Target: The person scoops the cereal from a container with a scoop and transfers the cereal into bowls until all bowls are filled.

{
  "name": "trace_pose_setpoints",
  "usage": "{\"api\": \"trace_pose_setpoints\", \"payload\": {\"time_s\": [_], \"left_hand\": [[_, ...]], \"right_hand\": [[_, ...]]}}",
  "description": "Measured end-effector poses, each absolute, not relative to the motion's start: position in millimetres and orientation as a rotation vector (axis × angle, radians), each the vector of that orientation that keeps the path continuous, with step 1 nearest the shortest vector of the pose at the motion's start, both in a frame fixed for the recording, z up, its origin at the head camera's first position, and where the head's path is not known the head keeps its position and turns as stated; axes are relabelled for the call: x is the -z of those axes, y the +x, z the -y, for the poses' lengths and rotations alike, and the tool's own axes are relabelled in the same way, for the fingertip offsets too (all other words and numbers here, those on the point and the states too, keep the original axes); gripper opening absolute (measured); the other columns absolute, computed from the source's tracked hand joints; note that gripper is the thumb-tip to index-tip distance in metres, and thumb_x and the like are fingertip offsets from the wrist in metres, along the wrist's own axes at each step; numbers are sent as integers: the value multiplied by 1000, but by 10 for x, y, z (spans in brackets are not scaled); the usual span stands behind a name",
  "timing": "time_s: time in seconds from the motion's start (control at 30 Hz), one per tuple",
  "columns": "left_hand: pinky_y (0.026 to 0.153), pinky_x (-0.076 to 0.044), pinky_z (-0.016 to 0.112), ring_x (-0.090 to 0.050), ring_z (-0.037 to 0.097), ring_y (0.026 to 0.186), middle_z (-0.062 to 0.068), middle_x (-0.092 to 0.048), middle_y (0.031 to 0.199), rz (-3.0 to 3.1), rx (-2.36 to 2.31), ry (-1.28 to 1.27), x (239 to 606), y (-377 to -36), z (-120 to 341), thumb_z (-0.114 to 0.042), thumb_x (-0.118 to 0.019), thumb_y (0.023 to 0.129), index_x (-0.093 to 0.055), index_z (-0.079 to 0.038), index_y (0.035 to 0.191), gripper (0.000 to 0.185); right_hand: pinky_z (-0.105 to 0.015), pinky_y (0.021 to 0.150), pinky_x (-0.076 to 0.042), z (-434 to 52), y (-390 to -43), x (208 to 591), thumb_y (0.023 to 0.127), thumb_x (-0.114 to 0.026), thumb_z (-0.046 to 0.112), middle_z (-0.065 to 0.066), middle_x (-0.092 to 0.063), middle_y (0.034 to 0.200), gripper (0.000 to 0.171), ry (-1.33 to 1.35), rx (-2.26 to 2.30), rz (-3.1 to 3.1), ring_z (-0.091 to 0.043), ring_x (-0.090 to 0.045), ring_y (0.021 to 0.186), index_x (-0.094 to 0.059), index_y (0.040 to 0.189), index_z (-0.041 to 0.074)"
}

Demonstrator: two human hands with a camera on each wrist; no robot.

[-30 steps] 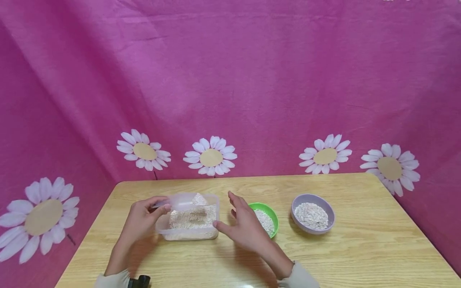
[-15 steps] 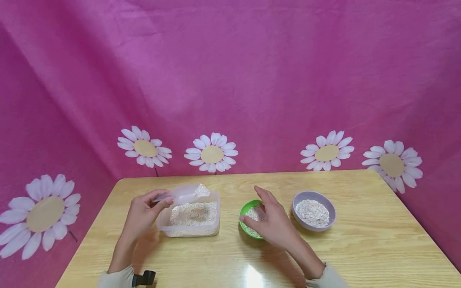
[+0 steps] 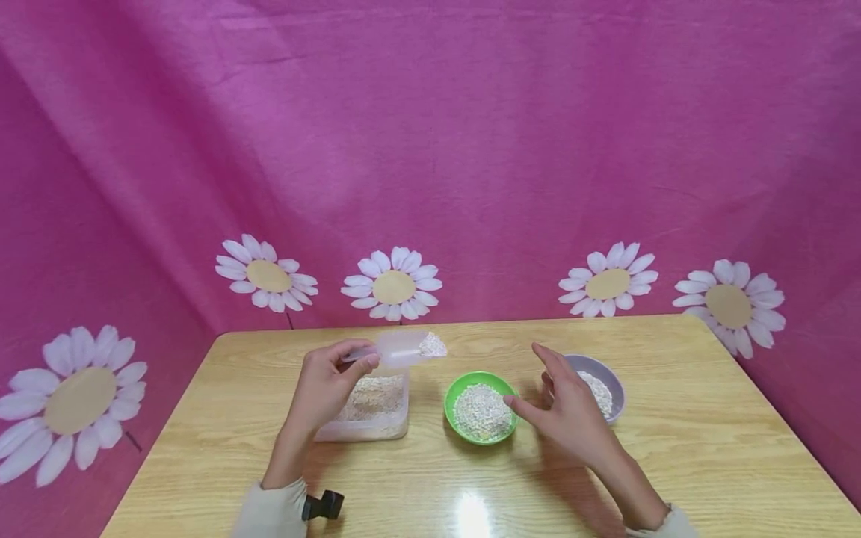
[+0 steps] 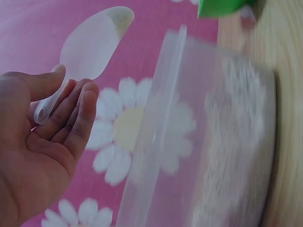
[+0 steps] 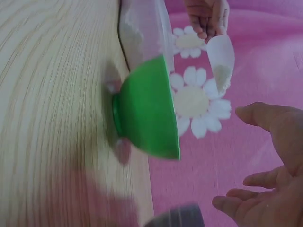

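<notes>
My left hand (image 3: pixel 326 388) pinches the handle of a translucent scoop (image 3: pixel 398 348) between thumb and fingers. Pale flakes (image 3: pixel 433 345) lie at the scoop's tip, which is in the air between the plastic container and the green bowl (image 3: pixel 454 392). That bowl holds a heap of similar flakes. Beneath the left hand stands the translucent container (image 3: pixel 370 432), partly filled with flakes and partly hidden. My right hand (image 3: pixel 572 415) hovers with fingers apart at the green bowl's right side, holding nothing; in the right wrist view its fingers stand clear of the bowl (image 5: pixel 147 111).
A purple bowl (image 3: pixel 584 364) of flakes sits to the right, partly behind my right hand. The wooden table (image 3: pixel 713 448) meets a pink cloth (image 3: pixel 471 187) with daisies at its back edge. A black strap piece (image 3: pixel 324 505) is on the left wrist.
My left hand has carried the loaded scoop up and to the right from over the container. My right hand has moved right, past the green bowl towards the purple one.
</notes>
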State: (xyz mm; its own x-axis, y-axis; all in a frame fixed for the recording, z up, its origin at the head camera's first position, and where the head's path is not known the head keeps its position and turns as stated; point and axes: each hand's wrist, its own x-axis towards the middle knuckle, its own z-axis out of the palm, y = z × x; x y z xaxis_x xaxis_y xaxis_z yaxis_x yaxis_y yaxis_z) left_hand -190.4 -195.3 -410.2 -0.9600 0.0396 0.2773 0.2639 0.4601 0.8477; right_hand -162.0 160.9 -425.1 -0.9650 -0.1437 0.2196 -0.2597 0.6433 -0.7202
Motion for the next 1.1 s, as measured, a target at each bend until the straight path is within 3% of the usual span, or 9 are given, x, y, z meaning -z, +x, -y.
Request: {"api": "trace_pose_setpoints", "payload": {"time_s": [0.17, 0.47, 0.7, 0.87, 1.1], "left_hand": [[77, -58, 18, -72, 7, 84, 13, -82, 102, 2465, 1556, -347, 4077, -1962, 1625, -9, -79, 97, -80, -4, 117, 20], [71, -56, 21, -71, 12, 81, 9, -83, 102, 2444, 1540, -488, 4045, -2045, 1086, -13, -80, 97, -81, -7, 115, 19], [79, -61, 24, -78, 18, 88, 8, -83, 105, 2491, 1504, -597, 4059, -2093, 738, -16, -79, 99, -80, -8, 114, 17], [82, -61, 22, -78, 16, 90, 8, -83, 106, 2518, 1518, -677, 4067, -2098, 522, -17, -77, 100, -81, -7, 115, 18], [83, -58, 17, -75, 7, 92, 5, -82, 108, 2602, 1426, -791, 4088, -2107, 245, -18, -75, 103, -81, -7, 115, 17]], "right_hand": [[-68, 108, -50, -1839, -1594, 4251, 93, -85, 36, -29, -44, 163, 90, 295, -1150, 2721, -52, -57, 137, -40, 161, -2], [-75, 108, -43, -2235, -1557, 4341, 86, -91, 30, -30, -49, 157, 91, 212, -1034, 2682, -55, -52, 138, -45, 156, -6], [-77, 104, -43, -2480, -1536, 4423, 85, -92, 32, -37, -45, 157, 96, 148, -995, 2710, -61, -52, 133, -42, 156, -9], [-75, 103, -47, -2582, -1523, 4514, 87, -90, 36, -39, -41, 158, 101, 121, -1009, 2797, -62, -54, 130, -35, 159, -11], [-64, 112, -44, -2591, -1515, 4627, 87, -91, 33, -41, -40, 156, 107, 130, -1113, 2840, -59, -47, 140, -30, 158, -18]]}}
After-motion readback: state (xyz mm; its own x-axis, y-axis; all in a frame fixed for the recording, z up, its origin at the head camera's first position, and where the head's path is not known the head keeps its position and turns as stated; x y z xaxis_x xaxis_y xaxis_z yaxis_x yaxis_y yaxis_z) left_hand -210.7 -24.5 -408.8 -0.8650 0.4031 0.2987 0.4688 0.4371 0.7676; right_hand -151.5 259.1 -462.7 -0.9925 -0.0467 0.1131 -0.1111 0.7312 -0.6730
